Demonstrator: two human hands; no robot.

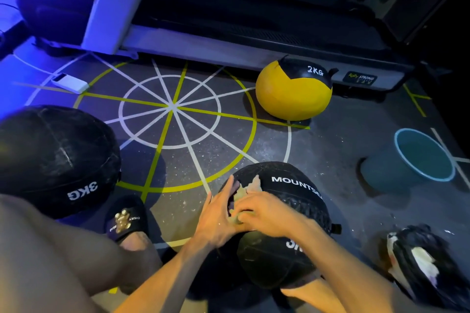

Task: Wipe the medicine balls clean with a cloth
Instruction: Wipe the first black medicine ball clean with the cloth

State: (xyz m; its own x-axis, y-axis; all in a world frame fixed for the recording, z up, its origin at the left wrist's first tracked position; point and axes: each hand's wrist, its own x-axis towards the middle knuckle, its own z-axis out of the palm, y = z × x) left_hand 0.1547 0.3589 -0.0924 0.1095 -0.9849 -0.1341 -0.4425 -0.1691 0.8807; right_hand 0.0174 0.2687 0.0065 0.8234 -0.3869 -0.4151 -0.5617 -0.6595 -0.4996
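three medicine balls are seen on the marked gym floor (pixel 292 150) in the head view. the nearest, a black ball (pixel 287 223) lettered "mountse…", is set low in the middle, just in front of the person's knees. a pale cloth (pixel 245 194) is pressed against its upper left face. the left hand (pixel 216 218) is laid flat on the ball's left side, its fingers straight and close together, their tips touching the cloth's edge. the right hand (pixel 264 213) is placed over the cloth, fingers curled onto it and bunching it against the ball; whether the thumb pinches it cannot be told. a second black ball (pixel 56 160) marked "3kg" is found at the left, touching a black slide sandal (pixel 126 218) worn on a foot. a yellow and black ball (pixel 292 91) marked "2kg" lies well apart, near a treadmill base (pixel 229 51). a blue basin (pixel 417 157) is placed at the right, and a dark crumpled bag (pixel 427 264) lies at the lower right. a white power bank (pixel 70 83) rests at the upper left.
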